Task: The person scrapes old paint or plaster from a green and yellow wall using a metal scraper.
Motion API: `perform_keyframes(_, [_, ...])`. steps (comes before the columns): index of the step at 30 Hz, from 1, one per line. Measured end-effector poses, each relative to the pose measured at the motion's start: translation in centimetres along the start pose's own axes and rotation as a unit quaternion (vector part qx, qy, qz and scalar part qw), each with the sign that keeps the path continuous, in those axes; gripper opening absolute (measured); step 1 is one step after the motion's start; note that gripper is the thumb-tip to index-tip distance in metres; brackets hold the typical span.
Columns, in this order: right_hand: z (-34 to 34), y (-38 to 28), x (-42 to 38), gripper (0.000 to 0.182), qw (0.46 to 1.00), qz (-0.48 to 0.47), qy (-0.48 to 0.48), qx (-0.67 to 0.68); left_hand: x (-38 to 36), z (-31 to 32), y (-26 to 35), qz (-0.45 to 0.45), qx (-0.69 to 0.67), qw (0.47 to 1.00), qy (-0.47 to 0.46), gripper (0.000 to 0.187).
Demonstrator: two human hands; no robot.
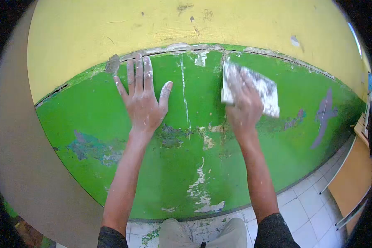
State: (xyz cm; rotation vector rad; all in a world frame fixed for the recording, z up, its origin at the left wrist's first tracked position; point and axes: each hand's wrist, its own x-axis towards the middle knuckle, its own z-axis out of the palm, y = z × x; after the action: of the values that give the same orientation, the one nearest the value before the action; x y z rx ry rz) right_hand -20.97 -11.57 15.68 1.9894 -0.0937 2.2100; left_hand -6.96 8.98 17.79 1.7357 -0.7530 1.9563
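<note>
Both my arms reach up to a wall with a green lower part [161, 165] and a yellow upper part [153, 20]. My left hand [144, 99] lies flat on the green paint, its fingers spread and dusted white, the fingertips near the cracked seam [186, 48]. Over to the right, my right hand [246, 95] is closed on a white-smeared flat sheet [268, 93] held against the wall just below the seam. Motion blurs that hand, and what the sheet is made of cannot be told. Between the hands runs a thin white streak [184, 91].
Chipped patches [200, 186] and purple marks [324, 118] show on the green paint. A wooden table [349, 177] stands at the far right on white floor tiles [310, 202]. A grey-brown surface [41, 165] borders the wall on the left. Green flakes [151, 236] lie below.
</note>
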Motion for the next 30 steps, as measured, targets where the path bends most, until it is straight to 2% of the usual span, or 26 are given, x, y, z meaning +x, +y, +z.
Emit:
perform_keyframes(7, [3.3,3.1,0.3,0.065,0.991,-0.107,0.069,-0.035,0.1,0.5,0.9,-0.010,0.038,0.999,0.001,0.079])
perform_keyframes(11, [1.9,2.4,2.4,0.064,0.995,-0.080,0.047,-0.036,0.1,0.4,0.9,-0.010,0.032,0.999,0.001,0.079])
perform_keyframes(16, [2.9,2.7,2.1,0.061,0.993,-0.097,0.058,-0.046,0.2,0.3,1.1,-0.016,0.035,0.999,0.004,0.079])
perform_keyframes(19, [3.2,2.8,2.1,0.060,0.991,-0.098,0.077,-0.048,0.1,0.4,1.0,-0.017,0.047,0.999,-0.002,0.079])
perform_keyframes(21, [3.3,2.7,2.0,0.060,0.989,-0.068,0.132,-0.001,0.2,0.5,0.9,-0.021,0.056,0.998,-0.008,0.079])
perform_keyframes(22, [3.2,3.0,1.9,0.060,0.991,-0.077,0.099,-0.044,0.2,0.5,0.9,-0.021,0.056,0.998,-0.009,0.079])
perform_keyframes(25, [2.7,2.5,1.8,0.062,0.993,-0.091,0.071,-0.038,0.3,0.4,0.9,-0.022,0.052,0.998,-0.010,0.080])
perform_keyframes(30, [2.0,1.1,2.4,0.063,0.991,-0.082,0.061,-0.085,0.2,0.5,0.9,-0.020,0.050,0.998,-0.010,0.080])
